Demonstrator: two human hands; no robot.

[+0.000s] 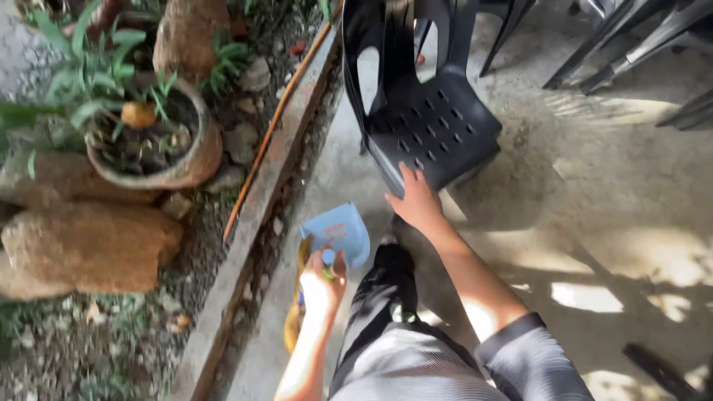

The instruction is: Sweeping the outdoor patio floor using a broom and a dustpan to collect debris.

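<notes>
The light blue dustpan (pixel 338 234) hangs low beside the concrete curb (pixel 256 215), my left hand (pixel 321 288) closed round its handle, a yellowish thing behind it half hidden. My right hand (pixel 416 202) grips the black plastic chair (pixel 431 126) seat edge, fingertips out of sight.

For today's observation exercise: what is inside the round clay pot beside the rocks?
The clay pot holds dark soil, an orange-yellow lump and green leaves; the leaves cover part of its inside.

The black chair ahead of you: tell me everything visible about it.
The black chair looks like moulded plastic, its seat pierced with rows of small slots and its backrest cut with a tall opening. It stands upright on the concrete floor beside the garden kerb. The right hand grips the seat's front edge.
</notes>
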